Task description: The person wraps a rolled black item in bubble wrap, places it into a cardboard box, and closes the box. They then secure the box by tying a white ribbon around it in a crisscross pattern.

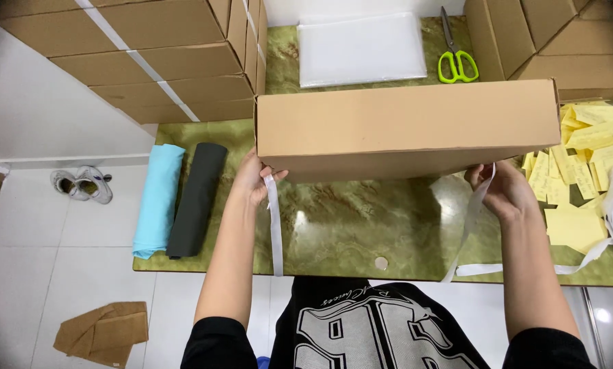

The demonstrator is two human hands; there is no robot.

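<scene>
White strap [274, 225] is pinched in the grip of the left hand [255, 179] at 9 o'clock and the right hand [501, 188] at 3 o'clock; both forearms are extended forward. The cardboard box [405, 130] is set beyond on the green tabletop [361, 225].

A flat carton [405, 126] stood on edge across the middle of the surface [361, 225]. Behind it lay a stack of plastic bags [361, 48], with scissors [457, 61] to their right. Stacked boxes [163, 55] rose at the far left, more boxes [552, 41] at the far right. Two fabric rolls [176, 198] lay side by side at the left edge, paper slips [587, 164] at the right.
</scene>
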